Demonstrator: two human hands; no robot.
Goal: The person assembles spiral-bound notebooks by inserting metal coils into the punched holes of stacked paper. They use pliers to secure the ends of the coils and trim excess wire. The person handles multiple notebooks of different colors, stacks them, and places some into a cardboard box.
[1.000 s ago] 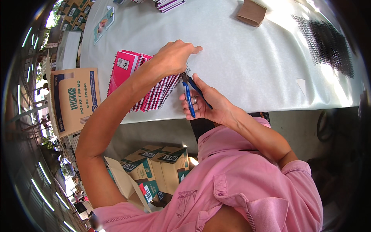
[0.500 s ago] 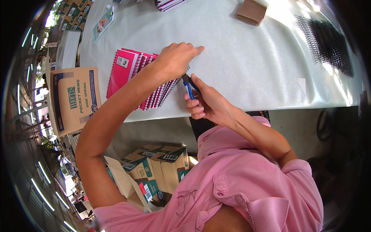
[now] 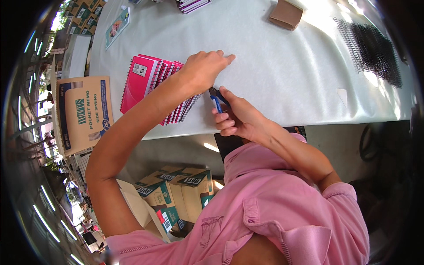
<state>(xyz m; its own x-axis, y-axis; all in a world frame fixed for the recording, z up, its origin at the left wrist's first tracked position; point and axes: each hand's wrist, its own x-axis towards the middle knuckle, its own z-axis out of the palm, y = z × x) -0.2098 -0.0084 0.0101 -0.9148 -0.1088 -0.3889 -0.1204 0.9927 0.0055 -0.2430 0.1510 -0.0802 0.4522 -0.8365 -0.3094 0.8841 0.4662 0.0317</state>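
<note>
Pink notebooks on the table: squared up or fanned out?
Fanned out. The pink notebooks overlap, their spiral edges showing as staggered rows; the left forearm hides part of them.

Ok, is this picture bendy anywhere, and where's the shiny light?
In the head view, side edges of the pale grey, smooth-topped table bow outward and the picture's corners go black; also in the head view, white glare streaks the table's right part, near the black pile of wire coils.
</note>
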